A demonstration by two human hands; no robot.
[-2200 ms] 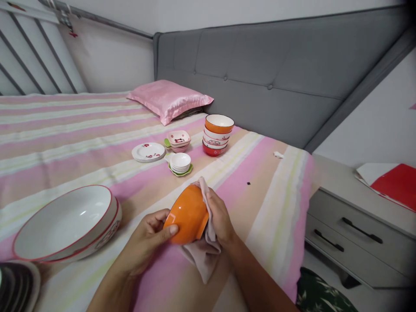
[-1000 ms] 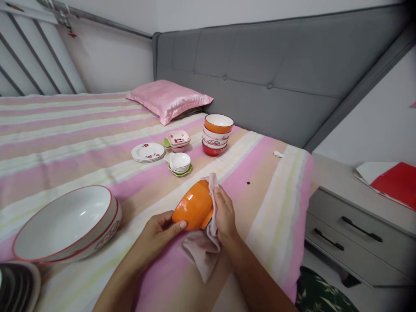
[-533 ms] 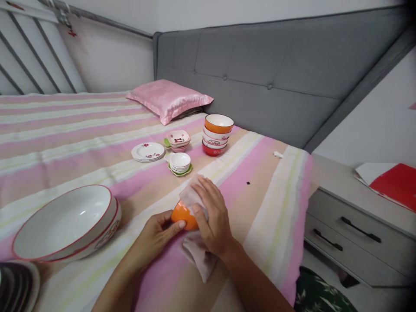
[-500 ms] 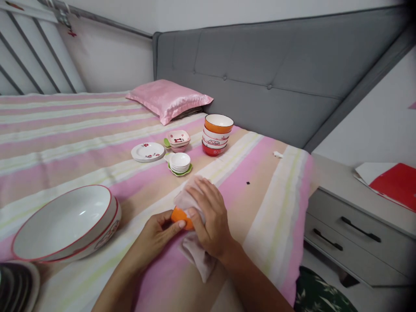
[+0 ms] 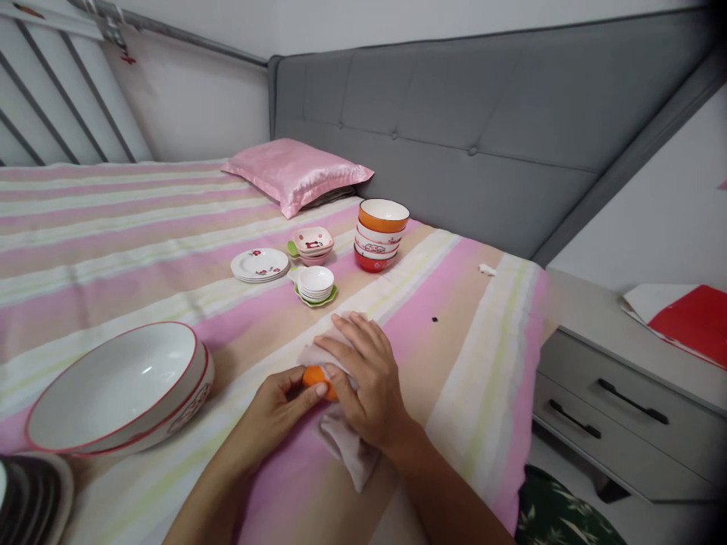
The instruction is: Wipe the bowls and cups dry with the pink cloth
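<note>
Between both hands is a small orange dish (image 5: 319, 381), mostly covered, so its full shape cannot be made out. My left hand (image 5: 284, 405) grips its left side, thumb on the near face. A pale pink cloth (image 5: 346, 446) is pressed against the dish by my right hand (image 5: 366, 378), whose fingers wrap over the cloth's top while a corner hangs below. Just beyond the hands stands a stack of small white dishes (image 5: 316, 281) on a green leaf-shaped dish (image 5: 318, 301).
Large red-rimmed bowls (image 5: 119, 386) and dark stacked dishes (image 5: 34, 499) lie left. Farther back are flowered plates (image 5: 260, 265), pink bowls (image 5: 313, 246), a bowl stack (image 5: 382, 235) and a pink pillow (image 5: 298, 172). A nightstand (image 5: 625, 401) stands right of the bed.
My right hand and the cloth have shifted slightly over the orange dish, the fingers leaning more to the left. My left hand keeps its grip.
</note>
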